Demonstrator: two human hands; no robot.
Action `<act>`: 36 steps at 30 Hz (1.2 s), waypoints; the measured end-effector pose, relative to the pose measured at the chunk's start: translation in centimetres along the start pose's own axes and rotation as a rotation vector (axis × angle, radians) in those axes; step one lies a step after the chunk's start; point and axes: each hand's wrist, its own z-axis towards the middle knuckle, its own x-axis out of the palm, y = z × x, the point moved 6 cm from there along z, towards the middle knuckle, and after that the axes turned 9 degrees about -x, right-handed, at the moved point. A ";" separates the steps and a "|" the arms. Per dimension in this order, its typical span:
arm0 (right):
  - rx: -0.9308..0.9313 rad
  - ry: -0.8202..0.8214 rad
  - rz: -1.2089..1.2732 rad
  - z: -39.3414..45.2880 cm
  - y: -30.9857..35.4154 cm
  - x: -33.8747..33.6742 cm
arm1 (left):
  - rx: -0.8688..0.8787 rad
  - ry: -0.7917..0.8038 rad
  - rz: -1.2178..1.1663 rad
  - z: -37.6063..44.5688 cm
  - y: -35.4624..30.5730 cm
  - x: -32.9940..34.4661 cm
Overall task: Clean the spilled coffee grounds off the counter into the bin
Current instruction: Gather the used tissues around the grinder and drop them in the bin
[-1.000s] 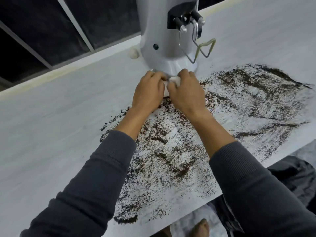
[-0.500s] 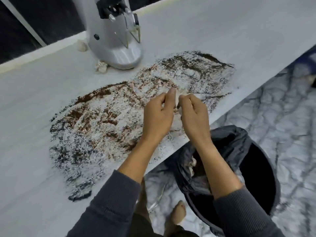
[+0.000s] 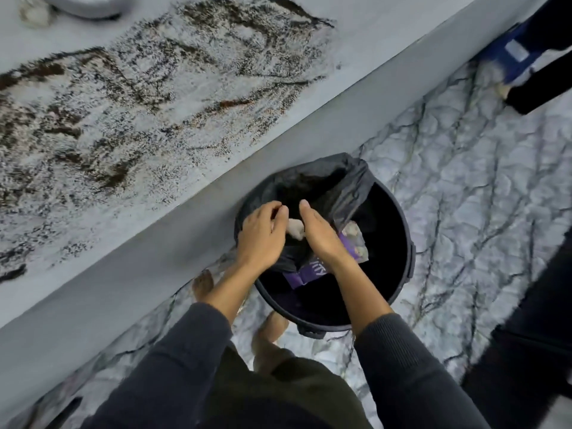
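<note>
Grounds: dark brown, smeared in streaks across white counter, reaching near front edge. Bin: black, round, on floor just below counter edge, black liner bunched at far side. Pale wad above bin opening.

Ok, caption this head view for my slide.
Both hands over the bin, a pale wad between them; coffee grounds cover the counter.

Around the marble-patterned floor

The grey base of a coffee grinder stands far left of the floor's veins, a pale crumpled wad just beside it; a blue object lies at the floor's far right.
</note>
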 end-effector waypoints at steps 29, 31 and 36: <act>-1.090 0.020 -0.592 4.5 36.7 19.9 | 0.167 -0.650 0.458 3.9 0.2 -44.8; -1.076 -0.001 -0.622 6.9 37.9 21.9 | 0.181 -0.617 0.507 6.8 0.5 -46.2; -1.034 -0.018 -0.815 13.6 40.1 27.7 | 0.199 -0.549 0.572 15.6 1.5 -49.2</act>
